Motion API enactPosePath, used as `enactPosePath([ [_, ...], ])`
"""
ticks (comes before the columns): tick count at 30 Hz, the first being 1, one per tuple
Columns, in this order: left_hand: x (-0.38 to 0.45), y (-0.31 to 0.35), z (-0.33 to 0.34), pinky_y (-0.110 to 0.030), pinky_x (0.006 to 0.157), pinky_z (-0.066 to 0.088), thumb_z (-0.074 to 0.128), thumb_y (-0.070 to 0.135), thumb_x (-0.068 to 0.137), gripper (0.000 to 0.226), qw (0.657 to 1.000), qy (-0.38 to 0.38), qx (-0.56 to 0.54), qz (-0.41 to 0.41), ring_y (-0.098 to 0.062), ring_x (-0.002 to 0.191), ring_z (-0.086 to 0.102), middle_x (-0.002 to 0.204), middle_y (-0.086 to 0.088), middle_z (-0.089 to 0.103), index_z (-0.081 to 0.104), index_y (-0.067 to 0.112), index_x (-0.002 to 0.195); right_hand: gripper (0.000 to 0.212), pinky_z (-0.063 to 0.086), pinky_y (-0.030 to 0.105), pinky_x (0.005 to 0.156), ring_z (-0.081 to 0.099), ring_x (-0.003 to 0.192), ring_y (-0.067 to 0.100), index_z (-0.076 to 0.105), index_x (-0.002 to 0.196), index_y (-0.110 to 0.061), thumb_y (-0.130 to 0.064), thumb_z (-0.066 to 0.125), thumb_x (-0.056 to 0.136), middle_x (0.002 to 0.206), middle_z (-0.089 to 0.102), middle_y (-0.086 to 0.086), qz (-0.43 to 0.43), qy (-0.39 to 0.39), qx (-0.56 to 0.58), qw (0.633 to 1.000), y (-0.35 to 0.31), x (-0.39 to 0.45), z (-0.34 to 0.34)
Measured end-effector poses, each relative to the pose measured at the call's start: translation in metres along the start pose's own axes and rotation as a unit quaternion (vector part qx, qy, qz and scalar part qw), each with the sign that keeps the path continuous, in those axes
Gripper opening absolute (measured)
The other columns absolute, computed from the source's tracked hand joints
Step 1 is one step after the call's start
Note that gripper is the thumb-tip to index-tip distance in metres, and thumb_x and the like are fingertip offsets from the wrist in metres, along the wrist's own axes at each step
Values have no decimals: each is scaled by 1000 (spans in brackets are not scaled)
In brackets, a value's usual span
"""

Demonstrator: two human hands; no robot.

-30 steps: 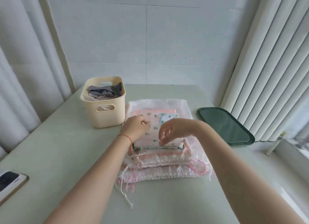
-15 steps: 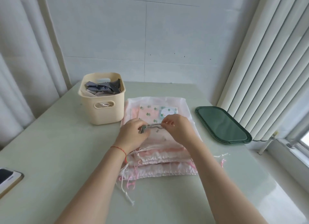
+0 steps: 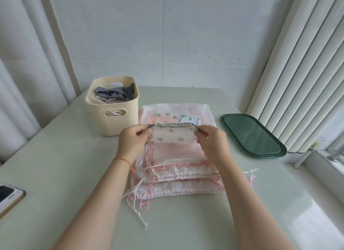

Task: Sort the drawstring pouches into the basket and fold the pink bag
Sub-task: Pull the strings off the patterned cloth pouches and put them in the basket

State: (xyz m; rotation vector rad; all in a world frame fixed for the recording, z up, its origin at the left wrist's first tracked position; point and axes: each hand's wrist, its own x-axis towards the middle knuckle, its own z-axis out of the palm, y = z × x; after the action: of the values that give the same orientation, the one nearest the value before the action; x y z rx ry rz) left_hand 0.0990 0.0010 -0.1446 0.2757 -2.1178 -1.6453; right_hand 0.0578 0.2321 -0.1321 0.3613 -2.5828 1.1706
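Here we see both hands, left and right, each grip pinching a cactus-print pouch above the pink pile; cream basket sits just left.

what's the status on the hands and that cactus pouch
Left hand and right hand each pinch an end of the cactus-print pouch, held above the pink pile. Basket left of pile, already holding grey pouches. Nothing between.
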Motion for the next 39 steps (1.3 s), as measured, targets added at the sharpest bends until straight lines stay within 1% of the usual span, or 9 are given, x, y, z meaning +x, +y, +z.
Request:
enactPosePath([
  [6,1,0,0,-23,51,49,58,11,95,16,999,16,-28,-32,-16,51,58,66,-10,62,70,13,84,18,36,12,59,60,78,23,72,97,-10,-12,54,96,78,65,0,12,22,21,999,3,-3,-5],
  [15,7,-9,-9,-30,50,24,66,31,87,35,990,81,-19,-113,-19,47,28,36,8,32,57,17,56,26,40,30,60,50,58,20,69,78,-16,-23,52,97,57,55,-5,134,77,56,986,16,1,-13],
  [19,10,-7,-14,-30,51,18,64,38,66,29,983,96,-56,-147,-20,53,21,54,0,28,46,16,63,50,26,26,47,29,42,15,53,57,-11,-41,55,97,45,37,-3,161,-89,128,974,9,-4,-30],
  [23,13,-9,-14,-15,40,14,54,18,82,34,968,101,-125,-190,-11,36,16,43,9,20,30,20,59,48,26,27,53,29,55,19,29,59,-16,-30,49,101,60,26,4,126,-179,429,877,-6,-5,-38],
  [27,15,-11,-16,-12,38,16,54,6,82,27,959,117,-149,-210,-15,44,23,51,1,28,40,16,61,21,50,36,85,63,84,26,58,78,-4,-14,51,96,72,62,9,152,-58,631,758,-15,-4,-35],
  [30,11,-6,-11,-16,36,22,51,-6,80,23,960,95,-172,-198,-18,48,33,55,-6,41,46,9,62,36,48,40,98,68,88,30,63,65,-6,-11,46,96,68,65,10,114,-81,687,713,-24,-8,-31],
  [32,6,4,-6,-17,38,33,52,-7,84,22,952,59,-237,-184,-16,55,53,58,-7,55,52,8,67,50,54,35,74,54,57,23,45,47,-15,-17,48,97,52,46,5,114,-117,658,735,-29,-12,-28],
  [34,2,15,-3,-17,43,40,55,2,91,17,936,7,-305,-174,-14,66,65,66,-3,64,57,12,77,47,37,30,52,31,47,20,36,53,-14,-24,53,96,53,34,5,114,-140,584,791,-30,-13,-23],
  [39,-3,24,-6,-19,38,26,50,30,98,32,903,-142,-352,-202,-14,58,61,66,0,60,49,18,68,36,24,24,46,22,47,16,61,74,-2,-28,56,98,52,32,4,79,-154,396,902,-29,-17,-13],
])
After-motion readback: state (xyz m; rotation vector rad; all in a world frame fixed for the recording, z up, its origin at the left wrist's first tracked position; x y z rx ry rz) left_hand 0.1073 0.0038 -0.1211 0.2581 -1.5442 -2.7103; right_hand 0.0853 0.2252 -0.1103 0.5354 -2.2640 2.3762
